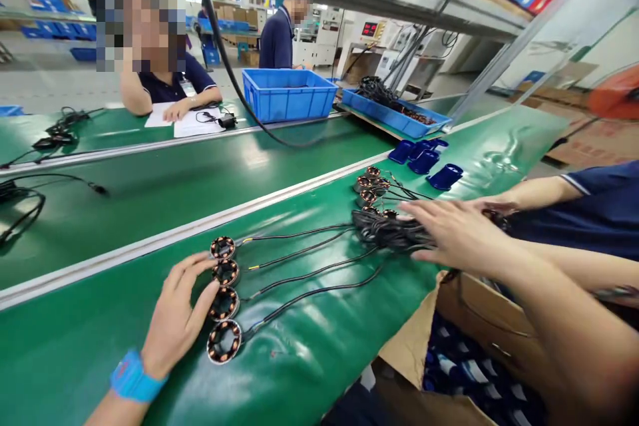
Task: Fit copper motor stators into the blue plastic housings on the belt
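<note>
Several ring-shaped motor stators (224, 304) with copper windings lie in a touching column on the green bench. My left hand (182, 309), a blue band at its wrist, rests along their left side, thumb and fingers apart, fingertips against the upper ones. Black cables (319, 274) run from the stators to a bundle of black cable (382, 229) on the right. Over that bundle's right end reaches my right hand (462, 233), fingers stretched out and flat. Whether its underside touches the cables is hidden.
More stators (369, 196) and dark blue plastic housings (446, 176) lie farther back. A co-worker's arm (539, 194) reaches in from the right. An open cardboard box (407, 349) holding blue parts stands at the bench edge. Blue bins (289, 96) and a seated person (174, 83) are beyond.
</note>
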`<state>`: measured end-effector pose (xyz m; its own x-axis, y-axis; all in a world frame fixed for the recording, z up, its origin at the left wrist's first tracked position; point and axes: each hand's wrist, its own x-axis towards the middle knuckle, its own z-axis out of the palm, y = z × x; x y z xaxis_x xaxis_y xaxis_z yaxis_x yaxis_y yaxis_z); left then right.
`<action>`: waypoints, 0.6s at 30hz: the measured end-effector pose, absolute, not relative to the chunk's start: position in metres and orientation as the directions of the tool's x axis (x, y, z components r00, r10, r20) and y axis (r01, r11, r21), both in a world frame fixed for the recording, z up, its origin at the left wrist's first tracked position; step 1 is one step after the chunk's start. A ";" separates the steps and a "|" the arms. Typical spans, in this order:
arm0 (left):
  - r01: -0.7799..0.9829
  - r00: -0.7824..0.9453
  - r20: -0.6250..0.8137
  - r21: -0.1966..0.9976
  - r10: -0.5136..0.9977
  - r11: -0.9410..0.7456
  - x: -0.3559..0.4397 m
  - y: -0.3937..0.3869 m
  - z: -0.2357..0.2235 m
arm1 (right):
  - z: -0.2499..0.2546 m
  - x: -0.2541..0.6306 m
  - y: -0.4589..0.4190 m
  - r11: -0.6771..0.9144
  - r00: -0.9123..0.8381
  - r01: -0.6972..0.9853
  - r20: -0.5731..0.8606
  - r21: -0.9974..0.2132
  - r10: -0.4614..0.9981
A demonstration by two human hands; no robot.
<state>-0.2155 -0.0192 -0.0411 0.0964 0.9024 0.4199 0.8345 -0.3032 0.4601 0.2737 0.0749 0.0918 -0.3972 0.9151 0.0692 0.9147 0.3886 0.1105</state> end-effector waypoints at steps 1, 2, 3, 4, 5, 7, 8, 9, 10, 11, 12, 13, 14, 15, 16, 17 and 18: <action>0.852 0.121 0.511 0.387 0.851 -0.353 -0.211 -0.032 -0.039 | 0.079 0.258 0.068 0.472 -0.470 0.881 0.064 -0.033 0.881; 0.858 0.173 0.572 0.312 0.802 -0.408 -0.205 -0.045 -0.036 | 0.067 0.237 0.060 0.540 -0.544 0.820 0.035 -0.189 0.838; 0.853 0.241 0.599 0.246 0.764 -0.461 -0.199 -0.058 -0.034 | 0.057 0.212 0.051 0.585 -0.621 0.729 0.015 -0.356 0.783; 0.840 0.304 0.598 0.198 0.741 -0.505 -0.194 -0.070 -0.033 | 0.049 0.184 0.043 0.604 -0.699 0.610 0.010 -0.513 0.715; 0.828 0.349 0.584 0.173 0.733 -0.533 -0.189 -0.081 -0.032 | 0.040 0.155 0.036 0.611 -0.767 0.488 0.027 -0.624 0.641; 0.823 0.382 0.548 0.164 0.744 -0.543 -0.181 -0.095 -0.032 | 0.025 0.102 0.028 0.602 -0.851 0.297 0.080 -0.741 0.519; 0.827 0.381 0.535 0.168 0.754 -0.537 -0.179 -0.098 -0.032 | 0.018 0.081 0.027 0.599 -0.873 0.241 0.099 -0.764 0.477; 0.828 0.383 0.521 0.172 0.762 -0.534 -0.179 -0.100 -0.033 | 0.011 0.064 0.028 0.591 -0.889 0.203 0.105 -0.781 0.445; 0.824 0.390 0.510 0.177 0.766 -0.538 -0.179 -0.101 -0.035 | 0.004 0.052 0.030 0.573 -0.902 0.182 0.097 -0.799 0.421; 0.816 0.404 0.496 0.185 0.769 -0.548 -0.181 -0.101 -0.036 | -0.003 0.044 0.033 0.539 -0.913 0.172 0.072 -0.825 0.402; 0.804 0.419 0.478 0.200 0.772 -0.560 -0.182 -0.100 -0.037 | -0.010 0.039 0.035 0.483 -0.921 0.171 0.035 -0.859 0.388; 0.790 0.432 0.461 0.220 0.775 -0.572 -0.185 -0.100 -0.038 | -0.016 0.037 0.036 0.400 -0.927 0.173 -0.011 -0.900 0.376; 0.775 0.446 0.443 0.243 0.778 -0.583 -0.187 -0.099 -0.039 | -0.022 0.037 0.037 0.286 -0.928 0.173 -0.059 -0.942 0.367; 0.762 0.459 0.424 0.263 0.781 -0.591 -0.189 -0.098 -0.039 | -0.027 0.037 0.036 0.146 -0.924 0.172 -0.108 -0.974 0.367; 0.753 0.467 0.408 0.282 0.785 -0.594 -0.191 -0.098 -0.039 | -0.032 0.036 0.034 -0.006 -0.914 0.161 -0.152 -0.987 0.376; 0.748 0.471 0.397 0.294 0.788 -0.595 -0.193 -0.098 -0.039 | -0.036 0.036 0.031 -0.153 -0.898 0.139 -0.190 -0.978 0.397; 0.747 0.471 0.394 0.298 0.789 -0.594 -0.194 -0.099 -0.039 | -0.040 0.035 0.028 -0.282 -0.875 0.108 -0.226 -0.953 0.428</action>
